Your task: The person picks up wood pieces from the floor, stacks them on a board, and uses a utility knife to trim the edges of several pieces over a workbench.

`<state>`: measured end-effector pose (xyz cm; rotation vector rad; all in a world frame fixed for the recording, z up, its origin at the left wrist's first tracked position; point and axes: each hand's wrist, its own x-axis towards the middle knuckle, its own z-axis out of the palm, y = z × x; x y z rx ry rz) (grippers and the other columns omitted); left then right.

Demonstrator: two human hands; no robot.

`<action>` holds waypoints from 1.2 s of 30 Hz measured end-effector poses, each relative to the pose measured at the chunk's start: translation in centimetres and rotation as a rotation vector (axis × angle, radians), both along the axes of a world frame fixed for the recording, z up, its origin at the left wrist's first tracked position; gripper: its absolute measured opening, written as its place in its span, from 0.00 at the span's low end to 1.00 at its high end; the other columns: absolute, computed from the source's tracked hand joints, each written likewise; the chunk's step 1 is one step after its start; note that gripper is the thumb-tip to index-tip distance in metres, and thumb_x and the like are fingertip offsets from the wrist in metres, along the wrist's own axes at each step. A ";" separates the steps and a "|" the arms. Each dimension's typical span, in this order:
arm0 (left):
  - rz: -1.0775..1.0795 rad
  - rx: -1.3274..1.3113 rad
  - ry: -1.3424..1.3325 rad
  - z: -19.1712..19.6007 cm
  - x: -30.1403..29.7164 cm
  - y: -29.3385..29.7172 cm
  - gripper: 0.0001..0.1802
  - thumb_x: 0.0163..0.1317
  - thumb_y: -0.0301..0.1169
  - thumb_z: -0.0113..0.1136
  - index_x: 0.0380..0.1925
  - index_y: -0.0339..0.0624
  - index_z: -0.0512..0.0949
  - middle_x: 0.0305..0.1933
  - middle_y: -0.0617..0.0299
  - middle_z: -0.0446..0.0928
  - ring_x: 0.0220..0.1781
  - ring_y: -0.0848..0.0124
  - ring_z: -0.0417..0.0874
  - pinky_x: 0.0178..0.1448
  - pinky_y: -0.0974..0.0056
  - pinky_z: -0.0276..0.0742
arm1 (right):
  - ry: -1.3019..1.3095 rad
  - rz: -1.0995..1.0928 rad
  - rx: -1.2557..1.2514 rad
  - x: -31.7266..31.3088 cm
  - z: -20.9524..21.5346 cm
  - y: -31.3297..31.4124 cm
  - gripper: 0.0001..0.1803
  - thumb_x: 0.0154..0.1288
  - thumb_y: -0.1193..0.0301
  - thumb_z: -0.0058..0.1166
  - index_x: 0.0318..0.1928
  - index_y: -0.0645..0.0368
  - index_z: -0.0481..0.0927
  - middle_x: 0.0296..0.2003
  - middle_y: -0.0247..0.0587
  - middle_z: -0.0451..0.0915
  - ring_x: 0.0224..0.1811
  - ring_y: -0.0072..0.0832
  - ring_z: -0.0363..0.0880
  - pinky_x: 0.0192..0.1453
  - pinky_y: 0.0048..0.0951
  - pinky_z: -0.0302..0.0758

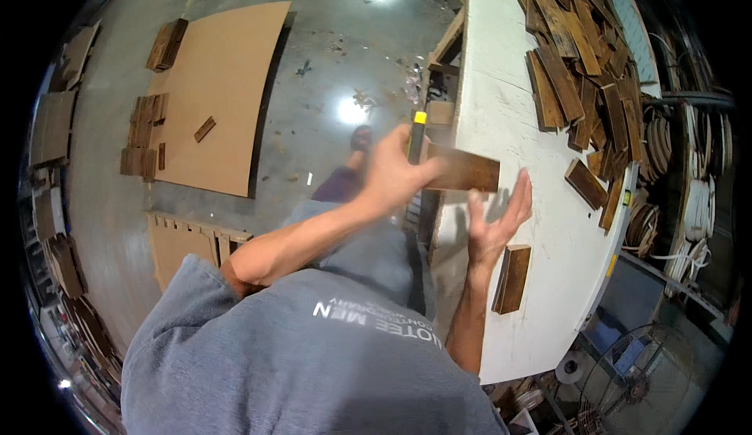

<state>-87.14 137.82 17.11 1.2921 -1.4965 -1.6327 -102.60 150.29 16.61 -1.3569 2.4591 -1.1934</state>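
My left hand (pixel 395 169) is closed around one end of a short dark-brown wooden board (pixel 468 170), with the thumb along it. A slim black tool with a yellow end (pixel 417 133) sticks up from the same hand; its kind is unclear. The board is over the near edge of a long white table (pixel 540 278). Just below its free end, my right hand (pixel 501 220) is open, thumb and fingers apart. A small stack of similar boards (pixel 511 278) lies on the table beside my right wrist.
Many loose brown boards (pixel 580 59) are heaped on the table's far right part. To the left, a large tan sheet (pixel 223 83) carries board stacks (pixel 141 133) along its edge. A fan (pixel 638 388) stands at the lower right. Coiled strips (pixel 654 149) hang beyond the table.
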 end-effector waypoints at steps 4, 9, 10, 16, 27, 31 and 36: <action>-0.015 0.255 0.205 1.0 -0.5 0.8 0.26 0.53 0.35 0.71 0.50 0.32 0.78 0.45 0.55 0.82 0.47 0.68 0.81 0.54 0.61 0.78 | 0.225 0.437 0.110 1.0 0.8 -0.4 0.41 0.47 0.74 0.66 0.67 0.59 0.74 0.67 0.56 0.68 0.67 0.51 0.67 0.71 0.52 0.62; -0.167 0.405 0.415 2.3 0.3 0.9 0.25 0.60 0.36 0.71 0.54 0.35 0.78 0.34 0.64 0.79 0.29 0.84 0.73 0.28 0.75 0.68 | -0.314 0.295 0.080 -1.3 0.5 -0.6 0.22 0.54 0.82 0.60 0.53 0.65 0.81 0.40 0.48 0.85 0.45 0.35 0.83 0.51 0.33 0.78; -0.190 0.487 0.479 2.0 0.5 0.6 0.25 0.60 0.36 0.71 0.54 0.35 0.78 0.33 0.65 0.77 0.29 0.83 0.73 0.28 0.74 0.68 | -0.483 0.249 0.159 -1.6 0.4 -0.1 0.19 0.62 0.79 0.61 0.54 0.67 0.80 0.41 0.49 0.85 0.45 0.29 0.82 0.48 0.29 0.77; -0.170 0.738 0.661 1.8 0.6 -0.5 0.19 0.62 0.30 0.70 0.50 0.33 0.79 0.31 0.67 0.75 0.26 0.81 0.73 0.26 0.72 0.68 | -0.761 0.298 0.097 -1.7 0.1 0.2 0.22 0.65 0.74 0.63 0.58 0.67 0.77 0.46 0.42 0.84 0.47 0.26 0.80 0.55 0.29 0.75; -0.071 0.751 0.417 1.3 -0.9 -0.6 0.10 0.61 0.32 0.69 0.33 0.40 0.78 0.26 0.67 0.76 0.22 0.78 0.75 0.24 0.72 0.69 | -0.606 0.201 -0.020 0.0 1.5 0.4 0.43 0.55 0.74 0.69 0.70 0.67 0.63 0.56 0.51 0.76 0.57 0.39 0.78 0.60 0.40 0.77; -0.145 0.745 0.331 0.0 -2.9 2.1 0.12 0.62 0.34 0.69 0.31 0.38 0.78 0.24 0.65 0.76 0.21 0.76 0.75 0.24 0.70 0.69 | 0.002 0.190 0.175 -0.1 3.3 3.2 0.53 0.44 0.74 0.75 0.72 0.63 0.62 0.53 0.55 0.77 0.54 0.49 0.78 0.56 0.43 0.80; -0.228 0.774 0.213 0.0 -4.3 3.9 0.14 0.63 0.35 0.69 0.31 0.36 0.78 0.24 0.62 0.77 0.20 0.76 0.75 0.23 0.70 0.69 | 0.116 -0.041 0.316 -5.5 2.0 12.6 0.48 0.49 0.72 0.73 0.72 0.62 0.65 0.52 0.55 0.76 0.51 0.49 0.78 0.56 0.44 0.77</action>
